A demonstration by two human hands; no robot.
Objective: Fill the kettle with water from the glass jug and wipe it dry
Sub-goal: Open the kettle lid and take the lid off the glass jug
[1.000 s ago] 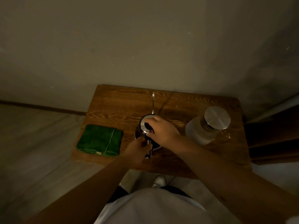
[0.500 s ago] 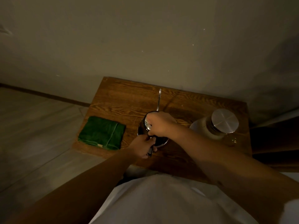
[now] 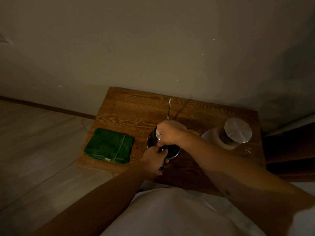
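Observation:
A shiny steel kettle (image 3: 152, 142) with a thin long spout (image 3: 169, 109) stands in the middle of a small wooden table (image 3: 129, 111). My left hand (image 3: 154, 159) is closed around the kettle's dark handle at the near side. My right hand (image 3: 170, 132) lies over the top of the kettle, fingers gripping its lid, which it mostly hides. To the right stands the glass jug (image 3: 219, 138), upright, with a round metal lid (image 3: 238, 130) on it. A folded green cloth (image 3: 109, 145) lies at the table's left end.
The table stands against a plain wall (image 3: 153, 48). Pale floor (image 3: 34, 150) lies to the left, dark furniture (image 3: 289, 150) to the right. A few water drops glint on the table near the jug's base (image 3: 248, 150). My white shirt fills the bottom of the view.
The head camera has shifted a little, so the table sits lower and more to the right. Both hands stay on the kettle; my right hand has closed more tightly over the lid.

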